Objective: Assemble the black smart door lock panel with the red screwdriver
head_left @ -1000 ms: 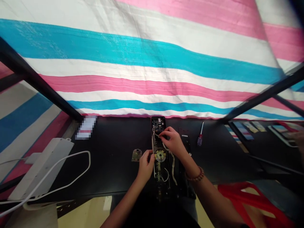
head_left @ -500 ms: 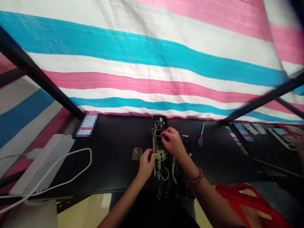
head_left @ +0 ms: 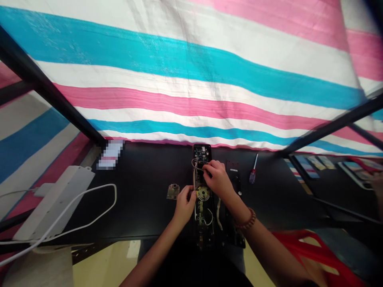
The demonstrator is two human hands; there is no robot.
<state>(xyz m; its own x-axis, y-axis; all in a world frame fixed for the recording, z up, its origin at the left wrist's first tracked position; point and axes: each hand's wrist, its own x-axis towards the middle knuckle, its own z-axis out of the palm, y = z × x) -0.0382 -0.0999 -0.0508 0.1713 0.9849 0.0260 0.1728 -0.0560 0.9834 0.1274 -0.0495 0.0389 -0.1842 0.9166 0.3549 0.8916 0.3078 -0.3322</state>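
A long black electronic door lock panel (head_left: 204,215) lies opened up before me, its circuit board (head_left: 201,153) exposed at the far end and a round brass-coloured part (head_left: 204,193) at mid-length. Thin pale wires (head_left: 195,172) run along its left side. My left hand (head_left: 184,202) grips that left edge with thumb and fingers, beside the round part. Above the panel, just below the board, my right hand (head_left: 218,177) pinches a wire; its fingertips partly hide the end. A small metal plate (head_left: 173,191) lies left of my left hand.
Right of the panel lie another black lock part (head_left: 235,172), a pale strap-like cable (head_left: 218,215) and a screwdriver (head_left: 253,170). A white power strip (head_left: 56,203) with a looping cord occupies the left. Dark frame bars and striped sheeting (head_left: 191,99) enclose the black table (head_left: 143,167).
The view has shifted slightly. Both hands stay at nearly the same spots on the panel, with only a very small movement of the right fingers at the wire.
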